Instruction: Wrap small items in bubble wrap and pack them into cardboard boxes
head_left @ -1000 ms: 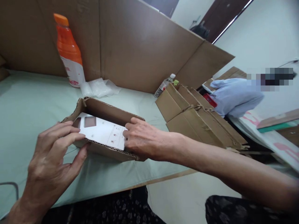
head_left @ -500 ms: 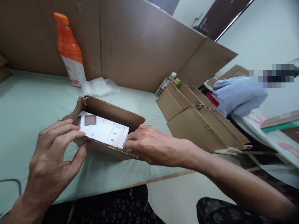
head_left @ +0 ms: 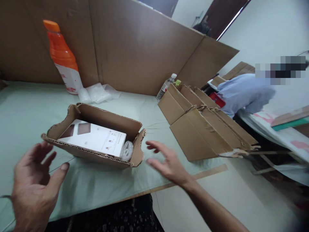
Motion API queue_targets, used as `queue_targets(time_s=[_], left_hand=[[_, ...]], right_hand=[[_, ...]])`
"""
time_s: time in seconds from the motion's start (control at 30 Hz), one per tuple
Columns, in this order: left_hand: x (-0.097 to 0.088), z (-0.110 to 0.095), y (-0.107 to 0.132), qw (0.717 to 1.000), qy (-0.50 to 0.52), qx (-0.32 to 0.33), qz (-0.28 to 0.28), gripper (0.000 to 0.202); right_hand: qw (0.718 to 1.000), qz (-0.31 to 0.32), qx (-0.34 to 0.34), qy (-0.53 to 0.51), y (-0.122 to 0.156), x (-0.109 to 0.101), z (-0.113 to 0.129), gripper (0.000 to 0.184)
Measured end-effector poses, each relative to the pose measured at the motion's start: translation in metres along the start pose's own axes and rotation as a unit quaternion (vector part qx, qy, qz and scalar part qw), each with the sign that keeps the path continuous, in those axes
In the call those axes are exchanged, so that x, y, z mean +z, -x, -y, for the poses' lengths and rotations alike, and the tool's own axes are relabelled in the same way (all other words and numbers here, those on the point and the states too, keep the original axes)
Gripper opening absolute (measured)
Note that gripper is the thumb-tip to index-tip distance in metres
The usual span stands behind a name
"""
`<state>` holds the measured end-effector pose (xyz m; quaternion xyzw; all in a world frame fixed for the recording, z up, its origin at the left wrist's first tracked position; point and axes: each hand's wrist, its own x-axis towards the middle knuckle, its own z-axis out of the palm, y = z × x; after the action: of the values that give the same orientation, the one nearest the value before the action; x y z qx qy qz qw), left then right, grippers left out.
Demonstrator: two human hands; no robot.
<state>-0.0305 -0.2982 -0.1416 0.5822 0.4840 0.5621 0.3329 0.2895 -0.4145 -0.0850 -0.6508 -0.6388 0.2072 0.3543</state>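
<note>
In the head view, the work centres on an open corrugated cardboard box (head_left: 109, 117), set near the front edge of the cloth-covered table (head_left: 29, 112), presumably so that both hands reach it easily. A white printed carton (head_left: 98, 137) lies inside it, face up. Between the carton's right end and the box's end wall sits a roll of clear bubble wrap (head_left: 127, 150), tucked in the gap and probably serving as padding against sliding.

The left hand (head_left: 36, 183) is open and holds nothing, its fingers curved by the box's left end (whether a fingertip brushes the cardboard, I cannot tell). The right hand (head_left: 170, 162) is likewise empty, thumb and fingers parted, just clear of the opposite end. The 2 hands are well apart with the box between them.

Behind, flattened-looking bubble wrap (head_left: 98, 93) lies beside an orange drink bottle (head_left: 62, 56), both close to the cardboard partition (head_left: 135, 48), seemingly out of the working space. A clear water bottle (head_left: 166, 87) stands there too, behind brown cartons (head_left: 202, 135) grouped to the right, perhaps for easy reach. Beyond them, a person in a light blue shirt (head_left: 246, 90) bends over another table (head_left: 263, 114).
</note>
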Motion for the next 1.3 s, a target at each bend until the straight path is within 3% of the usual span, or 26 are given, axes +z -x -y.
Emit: queue_targets(time_s=[0.07,0.1,0.2,0.3,0.4,0.5,0.6,0.7,0.87,1.03,1.17,1.3], left_hand=[[0.002,0.017,-0.002,0.995,0.046,-0.094,0.008,0.067],[0.005,0.024,-0.006,0.991,0.060,-0.123,0.009,0.062],[0.029,0.033,-0.024,0.991,0.060,-0.123,-0.001,0.052],[0.072,0.022,-0.029,0.990,0.078,-0.108,0.039,0.055],[0.111,0.005,-0.012,0.979,0.122,-0.116,0.115,0.056],[0.125,-0.007,0.010,0.964,0.151,-0.139,0.170,0.055],[0.128,-0.008,0.009,0.963,0.148,-0.136,0.181,0.056],[0.153,-0.003,-0.023,0.969,0.131,-0.095,0.189,0.053],[0.242,0.014,-0.073,0.967,0.135,-0.085,0.200,0.060],[0.318,0.033,-0.067,0.957,0.133,-0.101,0.236,0.073],[0.359,0.039,-0.060,0.938,0.157,-0.090,0.297,0.072],[0.398,0.043,-0.068,0.920,0.174,-0.083,0.341,0.081]], right_hand=[[0.997,0.058,0.026,-0.041,0.001,0.036,-0.009,0.083],[0.996,0.067,0.027,-0.056,-0.003,0.051,-0.011,0.090],[0.997,0.031,0.023,-0.065,-0.025,0.073,-0.012,0.075],[0.996,-0.049,0.056,-0.039,-0.032,0.057,-0.020,0.054],[0.989,-0.121,0.085,0.001,-0.005,0.033,-0.032,0.039],[0.982,-0.158,0.096,0.048,0.035,0.023,-0.037,0.031],[0.981,-0.169,0.089,0.037,0.050,0.029,-0.036,0.034],[0.979,-0.188,0.080,-0.018,0.032,0.035,-0.043,0.048],[0.967,-0.222,0.092,-0.087,0.002,0.029,-0.087,0.070],[0.958,-0.236,0.116,-0.110,-0.017,0.012,-0.143,0.074],[0.949,-0.269,0.133,-0.094,-0.042,-0.002,-0.179,0.079],[0.942,-0.277,0.159,-0.103,-0.065,-0.005,-0.211,0.084]])
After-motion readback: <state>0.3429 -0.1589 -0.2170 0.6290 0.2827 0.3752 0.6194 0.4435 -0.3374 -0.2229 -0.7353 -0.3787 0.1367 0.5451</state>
